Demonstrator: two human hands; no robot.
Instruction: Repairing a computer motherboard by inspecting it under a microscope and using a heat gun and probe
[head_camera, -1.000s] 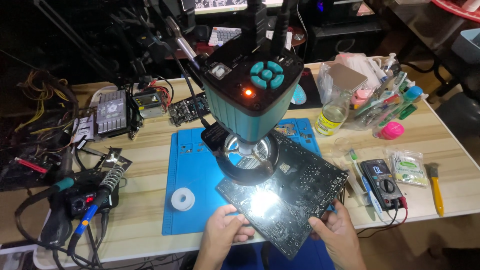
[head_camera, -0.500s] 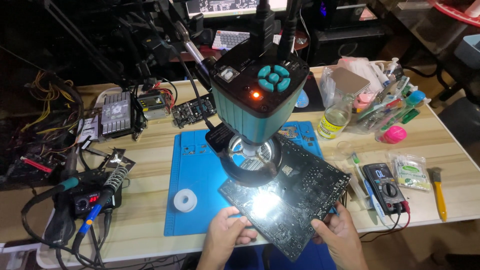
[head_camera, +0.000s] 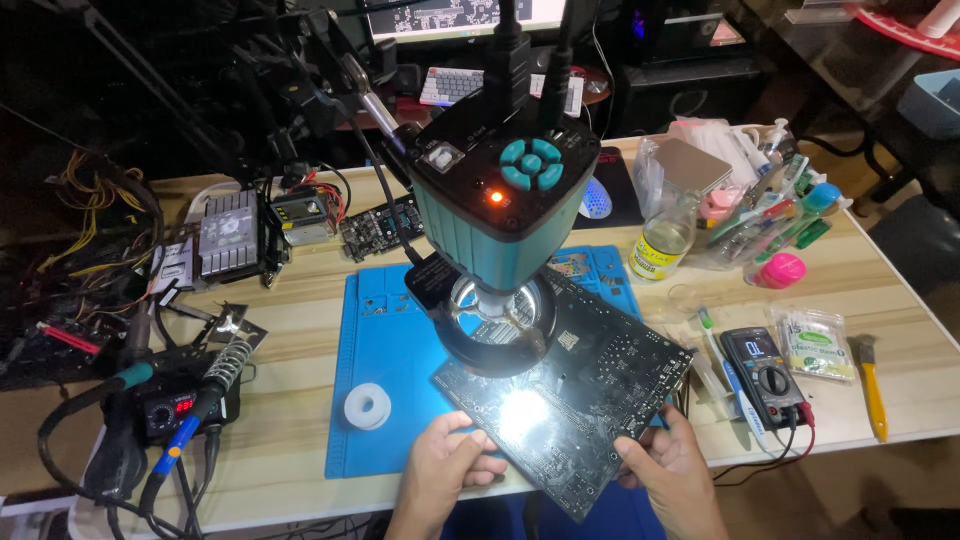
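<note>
Both of our hands show in the head view, low in the picture. Our left hand (head_camera: 448, 468) lies with its fingers curled loosely onto the near left edge of the black circuit board (head_camera: 590, 400), thumb on top of it — a light pinch of the edge. Our right hand (head_camera: 672, 470) pinches the board's near right edge, thumb on top and fingers wrapped beneath.

Between the two hands the board runs away from us, turned at an angle, over a blue work mat (head_camera: 385, 350). A bright spot of light sits on the board just beyond our left fingers. Above that, the teal microscope head (head_camera: 500, 205) with its ring light (head_camera: 500, 325) hangs over the far part of the board.

Left of our left hand, on the mat, lies a small white roll of tape (head_camera: 367, 407); further left stands a soldering station (head_camera: 170, 415) with its coiled holder. Right of our right hand, near it, lies a multimeter (head_camera: 765, 362) — past that a yellow-handled brush (head_camera: 872, 385). Well beyond our right hand a glass bottle (head_camera: 665, 240) of pale liquid stands on the wooden table (head_camera: 290, 400).
</note>
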